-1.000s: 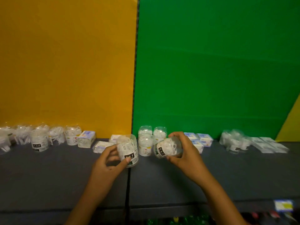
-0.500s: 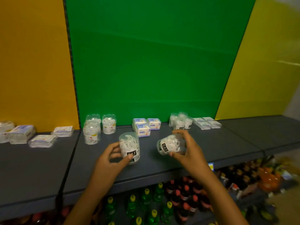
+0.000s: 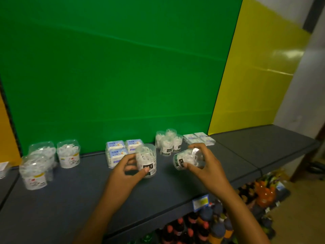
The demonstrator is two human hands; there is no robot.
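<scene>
My left hand (image 3: 125, 170) grips an upright clear plastic jar (image 3: 146, 160) of white floss picks with a black label, held just over the dark grey shelf (image 3: 88, 194). My right hand (image 3: 204, 167) holds a second clear jar (image 3: 187, 159) of the same kind, tipped on its side with the bottom toward the right. The two jars are apart, about a hand's width between them.
Along the back of the shelf stand three clear jars (image 3: 68, 154) at the left, small blue-and-white boxes (image 3: 117, 152) in the middle, a cluster of jars (image 3: 168, 142) and flat packs (image 3: 199, 138) at the right. Soda bottles (image 3: 211, 219) fill the shelf below. Green and yellow panels stand behind.
The view has swung to the right along the shelf, so the orange panel has nearly left the frame. Both hands carry their jars rightward, still gripping them.
</scene>
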